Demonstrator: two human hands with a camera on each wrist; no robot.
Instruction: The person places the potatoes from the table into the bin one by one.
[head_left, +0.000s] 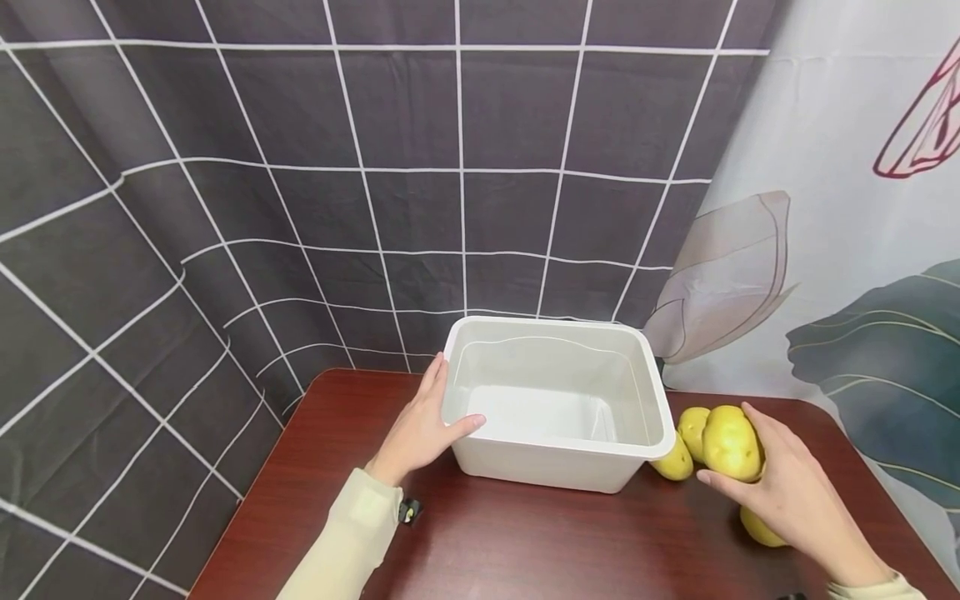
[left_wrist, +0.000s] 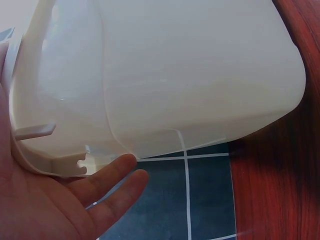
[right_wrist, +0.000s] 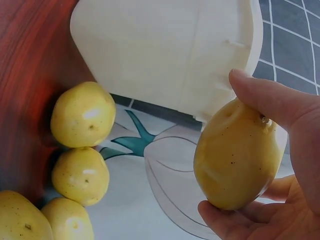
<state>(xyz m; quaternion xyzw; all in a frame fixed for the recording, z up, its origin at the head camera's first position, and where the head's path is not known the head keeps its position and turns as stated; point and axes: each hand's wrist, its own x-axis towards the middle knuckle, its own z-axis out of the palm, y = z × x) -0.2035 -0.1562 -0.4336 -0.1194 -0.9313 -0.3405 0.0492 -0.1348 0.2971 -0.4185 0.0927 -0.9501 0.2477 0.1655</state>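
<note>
A white plastic bin (head_left: 555, 467) stands upright on the table, with nothing inside it. My left hand (head_left: 423, 425) rests at its left front corner, the thumb over the rim and the fingers fairly straight along the outer side. Seen from the left wrist, two fingertips (left_wrist: 131, 162) of that hand lie beside the bin's wall (left_wrist: 200, 75). To the right of the bin, my right hand (head_left: 795, 483) holds a yellow potato (right_wrist: 237, 155) between thumb and fingers, raised above the table. Several other potatoes (right_wrist: 82, 115) lie near it; the hand partly covers one (head_left: 761, 527).
The reddish-brown wooden table (head_left: 525, 542) has rounded corners. Behind it hangs a dark cloth (head_left: 405, 208) with a white grid, and a pale cloth (head_left: 825, 358) with leaf and petal drawings is at the right.
</note>
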